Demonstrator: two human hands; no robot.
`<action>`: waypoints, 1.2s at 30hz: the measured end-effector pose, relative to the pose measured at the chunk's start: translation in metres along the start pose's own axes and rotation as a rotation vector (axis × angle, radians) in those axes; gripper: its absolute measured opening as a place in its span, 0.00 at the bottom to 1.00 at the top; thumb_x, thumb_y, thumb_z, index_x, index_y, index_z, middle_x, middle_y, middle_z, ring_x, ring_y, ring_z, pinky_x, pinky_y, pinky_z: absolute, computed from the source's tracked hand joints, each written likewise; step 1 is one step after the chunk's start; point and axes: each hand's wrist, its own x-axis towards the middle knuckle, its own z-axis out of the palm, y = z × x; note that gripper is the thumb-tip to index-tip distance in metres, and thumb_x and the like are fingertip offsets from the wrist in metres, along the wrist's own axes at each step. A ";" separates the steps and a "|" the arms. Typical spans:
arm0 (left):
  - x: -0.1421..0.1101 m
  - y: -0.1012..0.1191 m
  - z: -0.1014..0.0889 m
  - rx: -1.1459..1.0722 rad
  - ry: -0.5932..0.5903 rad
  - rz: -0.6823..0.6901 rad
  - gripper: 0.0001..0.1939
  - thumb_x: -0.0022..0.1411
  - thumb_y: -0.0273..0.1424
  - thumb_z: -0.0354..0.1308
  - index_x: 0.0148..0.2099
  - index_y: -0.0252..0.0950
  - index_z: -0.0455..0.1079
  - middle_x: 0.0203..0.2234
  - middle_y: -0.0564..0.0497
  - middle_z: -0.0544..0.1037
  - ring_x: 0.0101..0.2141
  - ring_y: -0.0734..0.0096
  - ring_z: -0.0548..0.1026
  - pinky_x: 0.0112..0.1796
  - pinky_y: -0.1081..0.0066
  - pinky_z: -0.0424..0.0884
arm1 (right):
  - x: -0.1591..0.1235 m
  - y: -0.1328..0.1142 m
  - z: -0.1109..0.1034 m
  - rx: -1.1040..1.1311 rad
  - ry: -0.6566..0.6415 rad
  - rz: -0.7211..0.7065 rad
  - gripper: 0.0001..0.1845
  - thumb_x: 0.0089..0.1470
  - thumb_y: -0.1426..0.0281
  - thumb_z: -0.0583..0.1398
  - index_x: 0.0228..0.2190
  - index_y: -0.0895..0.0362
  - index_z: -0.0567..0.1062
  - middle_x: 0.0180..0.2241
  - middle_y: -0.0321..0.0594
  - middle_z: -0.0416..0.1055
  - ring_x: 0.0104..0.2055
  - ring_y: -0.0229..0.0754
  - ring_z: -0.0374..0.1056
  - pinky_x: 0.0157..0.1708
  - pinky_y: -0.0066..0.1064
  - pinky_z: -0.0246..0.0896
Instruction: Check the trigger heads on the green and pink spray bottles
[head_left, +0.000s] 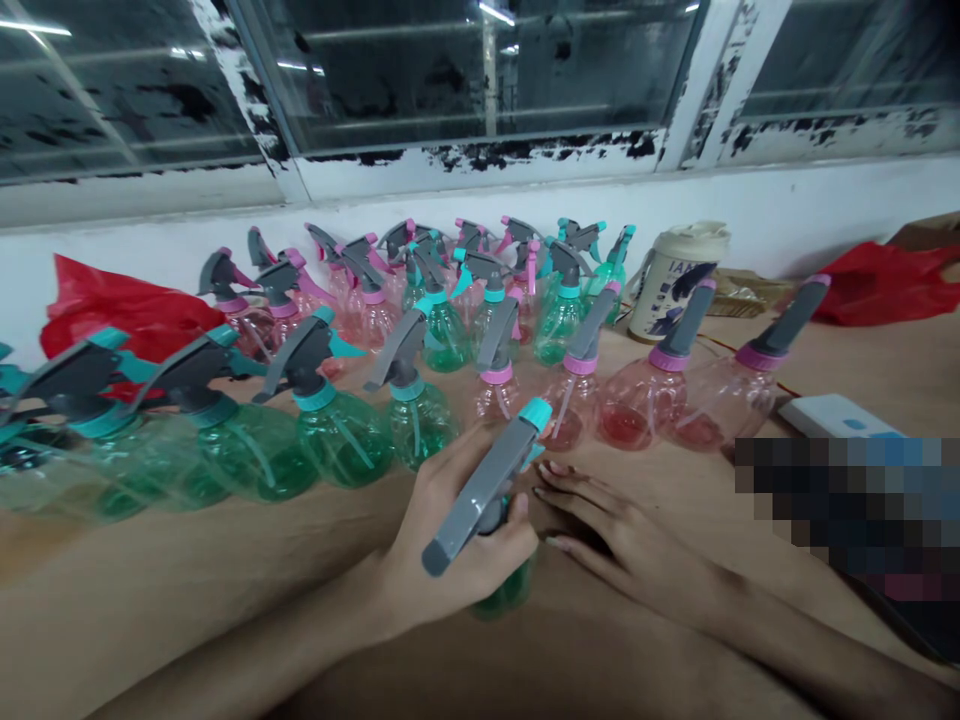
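In the head view, my left hand (457, 535) is wrapped round the neck of a green spray bottle (504, 592) with a grey trigger head and a turquoise nozzle. The nozzle points away and to the right; my hand and the head hide much of the bottle. Just right of it, my right hand (626, 530) rests low over the table with its fingers stretched out, holding nothing. Beyond my hands runs a front row of spray bottles: green ones (341, 440) on the left and pink ones (637, 405) on the right.
More pink and green spray bottles (442, 335) crowd behind, against the white wall. Red plastic bags (127, 305) lie at the far left and right. A printed cream cup (671, 285) and a white box (836, 415) stand on the right of the wooden table (292, 560).
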 end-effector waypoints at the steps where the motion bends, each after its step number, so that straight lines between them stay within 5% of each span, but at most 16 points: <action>1: 0.000 0.000 0.000 -0.001 0.000 0.002 0.12 0.45 0.19 0.49 0.29 0.41 0.54 0.24 0.57 0.62 0.25 0.70 0.63 0.28 0.69 0.64 | 0.000 0.000 0.000 0.003 -0.001 0.005 0.24 0.59 0.64 0.54 0.56 0.56 0.63 0.59 0.43 0.60 0.61 0.45 0.52 0.58 0.44 0.53; 20: 0.010 0.002 -0.015 -0.137 -0.163 -0.031 0.07 0.45 0.25 0.48 0.30 0.40 0.61 0.22 0.55 0.65 0.23 0.70 0.65 0.27 0.68 0.68 | -0.002 0.002 0.002 -0.011 -0.018 0.021 0.25 0.60 0.60 0.52 0.56 0.55 0.62 0.59 0.41 0.59 0.62 0.45 0.52 0.58 0.43 0.53; 36: 0.008 0.002 -0.006 -0.093 -0.062 -0.035 0.08 0.46 0.24 0.48 0.31 0.40 0.59 0.22 0.57 0.63 0.24 0.71 0.65 0.27 0.69 0.64 | -0.001 0.002 0.001 -0.019 -0.029 0.005 0.25 0.60 0.62 0.52 0.56 0.57 0.62 0.60 0.43 0.57 0.62 0.46 0.50 0.59 0.44 0.52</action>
